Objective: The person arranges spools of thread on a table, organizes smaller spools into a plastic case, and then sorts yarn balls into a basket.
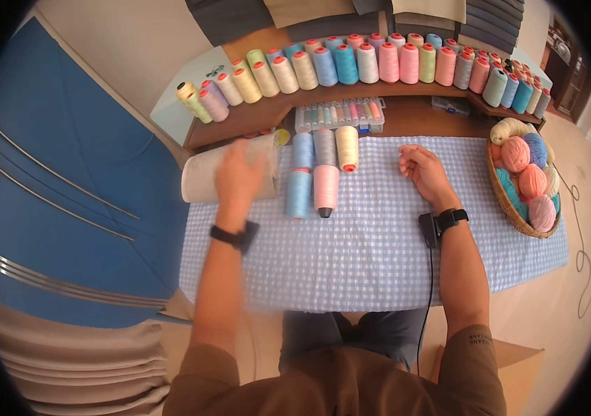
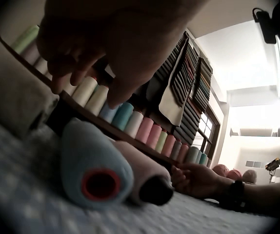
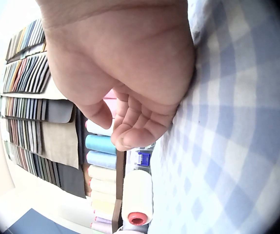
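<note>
On the blue-and-white checked tablecloth (image 1: 351,263), at the left side, a folded piece of grey-beige fabric (image 1: 202,177) is placed, and the left hand (image 1: 240,177) is seen above it. Its fingers are bent loosely downward, and nothing is seen to be held by them; whether the fabric is touched cannot be told. The right hand (image 1: 426,173) is rested on the tablecloth, its fingers loosely curled around nothing.

For good handling, it is judged that the fabric should be grasped near its fold and moved gently, away from the cones, because round cones can be rolled by a small push. The right hand could be used to steady them.

Five lying cones of thread are counted: two light blue ones (image 1: 299,194), one grey (image 1: 324,147), one pink (image 1: 325,186) and one cream (image 1: 347,147). One folded fabric, one brown wicker basket (image 1: 507,208) and one clear plastic box (image 1: 302,125) are also counted. The yarn balls (image 1: 515,154) in the basket are partly hidden, so their number cannot be given exactly.
</note>
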Tool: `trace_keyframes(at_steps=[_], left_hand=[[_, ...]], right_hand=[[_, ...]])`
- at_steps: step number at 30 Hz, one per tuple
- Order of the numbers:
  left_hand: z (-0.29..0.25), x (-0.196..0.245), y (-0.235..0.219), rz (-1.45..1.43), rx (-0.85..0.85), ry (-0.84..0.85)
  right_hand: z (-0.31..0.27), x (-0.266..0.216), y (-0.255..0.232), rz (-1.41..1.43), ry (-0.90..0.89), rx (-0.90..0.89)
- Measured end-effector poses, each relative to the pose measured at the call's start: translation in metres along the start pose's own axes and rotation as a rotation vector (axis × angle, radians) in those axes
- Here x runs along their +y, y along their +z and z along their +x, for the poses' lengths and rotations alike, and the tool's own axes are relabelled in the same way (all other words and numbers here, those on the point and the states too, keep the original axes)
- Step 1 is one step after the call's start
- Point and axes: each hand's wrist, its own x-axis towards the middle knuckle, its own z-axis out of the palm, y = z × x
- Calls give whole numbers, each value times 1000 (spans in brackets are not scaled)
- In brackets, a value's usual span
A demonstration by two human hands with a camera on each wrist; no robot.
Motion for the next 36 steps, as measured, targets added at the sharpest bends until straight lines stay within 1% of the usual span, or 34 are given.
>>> trace_keyframes(at_steps=[2,5,8,10,13,16,19,22,23,25,27,28,29,31,33,36], left_hand=[[51,-31,-1,2,171,95],[114,-64,-8,162,155,141],[158,-92,-1,246,120,168],[176,-112,9,304,87,215],[189,-132,18,329,-25,243],[174,-94,-5,419,-62,135],[166,-95,-7,420,-65,112],[138,-81,-8,389,-77,46],[124,-68,-12,330,-50,77],[92,-27,-24,213,0,148],[45,26,-24,43,123,311],[19,57,-31,-63,109,379],[-5,79,-32,-90,41,383],[-44,123,-26,-186,75,505],[-69,142,-14,-182,-116,472],[-82,152,14,-95,-134,554]], right_hand=[[0,-1,1,-4,-2,1],[2,1,-2,-13,4,-10],[4,3,-5,3,12,0],[3,3,-5,7,13,-9],[1,0,-3,6,8,-14],[1,1,-3,12,-3,-24],[1,1,-4,11,-6,-31],[2,3,-4,13,-3,-34],[2,2,-5,15,-3,-33],[-1,1,-4,3,-3,-22],[0,0,-4,-6,-7,-13],[0,0,-4,-11,-8,-9],[-1,2,-3,-19,-5,-5],[1,3,-5,-13,-8,-18],[1,4,-6,-10,-7,-22],[0,4,-7,2,-8,-16]])
